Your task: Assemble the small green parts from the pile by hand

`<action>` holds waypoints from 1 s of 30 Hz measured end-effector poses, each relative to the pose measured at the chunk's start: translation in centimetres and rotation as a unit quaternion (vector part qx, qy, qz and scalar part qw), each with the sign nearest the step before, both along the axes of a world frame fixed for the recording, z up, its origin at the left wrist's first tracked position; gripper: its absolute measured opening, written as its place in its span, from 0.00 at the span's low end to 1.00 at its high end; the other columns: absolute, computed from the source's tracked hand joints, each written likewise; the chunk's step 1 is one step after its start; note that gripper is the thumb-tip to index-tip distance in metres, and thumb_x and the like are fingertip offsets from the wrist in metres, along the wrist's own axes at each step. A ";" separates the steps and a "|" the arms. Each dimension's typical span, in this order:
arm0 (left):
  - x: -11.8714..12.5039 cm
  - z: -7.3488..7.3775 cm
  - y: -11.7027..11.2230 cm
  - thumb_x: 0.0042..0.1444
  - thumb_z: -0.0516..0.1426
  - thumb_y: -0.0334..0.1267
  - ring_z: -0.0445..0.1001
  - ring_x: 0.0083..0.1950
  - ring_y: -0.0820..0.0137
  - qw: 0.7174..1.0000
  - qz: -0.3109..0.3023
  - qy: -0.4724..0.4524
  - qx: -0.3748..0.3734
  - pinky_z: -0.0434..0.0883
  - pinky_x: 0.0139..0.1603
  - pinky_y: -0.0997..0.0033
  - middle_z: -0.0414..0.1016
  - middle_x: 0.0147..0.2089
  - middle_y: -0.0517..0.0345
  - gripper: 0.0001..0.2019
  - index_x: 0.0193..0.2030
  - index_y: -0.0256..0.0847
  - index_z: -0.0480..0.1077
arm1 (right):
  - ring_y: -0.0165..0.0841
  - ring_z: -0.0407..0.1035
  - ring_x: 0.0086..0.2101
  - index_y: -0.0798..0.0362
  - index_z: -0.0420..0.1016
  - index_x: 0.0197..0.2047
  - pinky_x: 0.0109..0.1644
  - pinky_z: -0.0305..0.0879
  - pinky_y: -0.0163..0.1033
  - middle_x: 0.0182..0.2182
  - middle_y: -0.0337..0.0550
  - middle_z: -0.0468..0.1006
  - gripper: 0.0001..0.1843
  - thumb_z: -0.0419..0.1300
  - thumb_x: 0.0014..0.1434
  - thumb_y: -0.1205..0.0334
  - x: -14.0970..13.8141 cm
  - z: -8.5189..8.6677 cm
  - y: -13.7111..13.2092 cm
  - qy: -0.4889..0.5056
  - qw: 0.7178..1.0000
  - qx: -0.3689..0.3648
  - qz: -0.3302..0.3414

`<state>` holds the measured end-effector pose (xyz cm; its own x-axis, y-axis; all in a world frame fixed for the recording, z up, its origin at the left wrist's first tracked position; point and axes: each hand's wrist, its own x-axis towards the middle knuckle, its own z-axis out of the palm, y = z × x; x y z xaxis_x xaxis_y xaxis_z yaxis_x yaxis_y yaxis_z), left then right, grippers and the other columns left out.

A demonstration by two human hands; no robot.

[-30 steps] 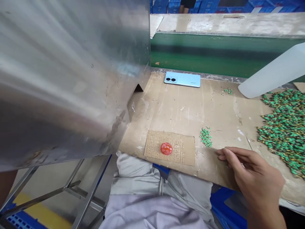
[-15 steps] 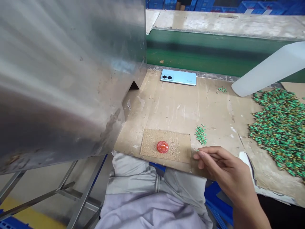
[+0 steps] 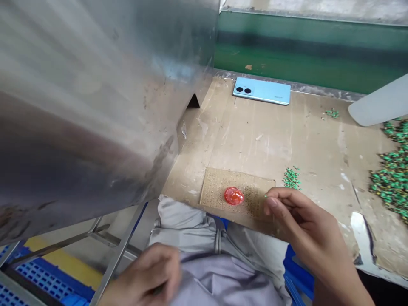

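A brown-topped bench runs back to a green strip, with a stained metal panel rising along its left side. Near the front edge lies a pitted cardboard piece, a glossy red lump sitting on it.

The right hand is at the cardboard's right end, its thumb and index finger pinched together on a tiny green component — to the right of the red lump, apart from it. Just beyond that hand is a small green pile; a far larger heap spreads at the right, near a pale cylinder.

The left hand, blurred, is over the lap with curled fingers — whether they hold anything, I cannot tell. A light-blue phone lies lenses up at the back.
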<state>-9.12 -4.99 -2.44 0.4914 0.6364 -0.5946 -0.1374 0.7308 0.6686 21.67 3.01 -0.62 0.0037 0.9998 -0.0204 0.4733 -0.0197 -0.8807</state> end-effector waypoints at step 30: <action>4.5 -0.4 4.4 0.74 0.55 0.45 0.63 0.21 0.72 0.849 -0.026 0.405 0.337 0.64 0.23 0.76 0.63 0.22 0.68 0.19 0.65 0.40 0.73 | 0.39 0.63 0.38 0.53 0.75 0.48 0.43 0.57 0.45 0.41 0.45 0.79 0.07 0.56 0.75 0.70 -1.8 -3.1 -0.2 -0.222 0.952 0.181 0.103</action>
